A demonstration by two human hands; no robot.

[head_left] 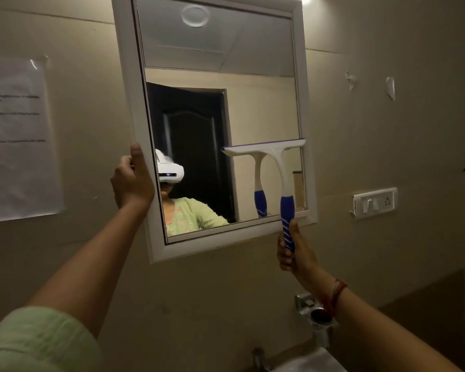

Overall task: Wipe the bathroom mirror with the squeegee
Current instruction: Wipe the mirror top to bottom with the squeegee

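— Where is the squeegee (283,181)?
— Upright, with its blade against the lower right of the mirror (263,103), reaching the white frame (303,103).
— Who holds it?
— The right hand (293,251), fingers wrapped round the blue grip below the frame.
— The left hand (132,181)?
— Curled round the frame's left edge, thumb in front. A paper sheet (16,140) hangs to the left, a switch plate (375,202) to the right.
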